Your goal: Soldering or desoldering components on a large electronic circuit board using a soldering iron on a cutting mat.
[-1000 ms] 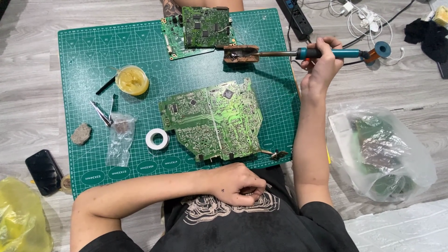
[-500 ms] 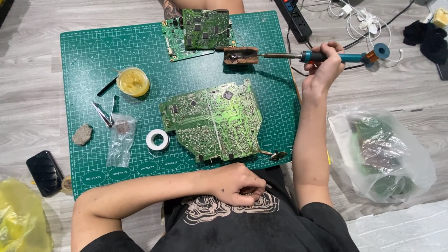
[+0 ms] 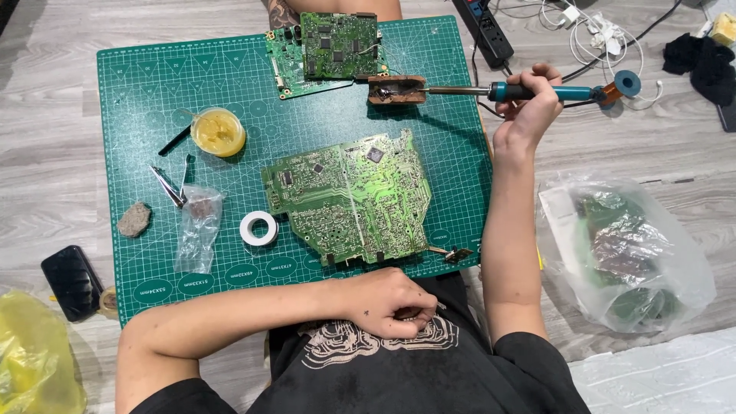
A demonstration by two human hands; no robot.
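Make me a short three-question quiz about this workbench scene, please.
1. True or false: the right hand holds the teal-handled soldering iron with its tip at the small brown wooden block.
2. Which lies nearest the white roll of tape? A) black power strip B) large green circuit board C) grey stone
3. Fill in: the round yellow tub of paste sits on the green ______ mat.

Key: 1 true; 2 B; 3 cutting.
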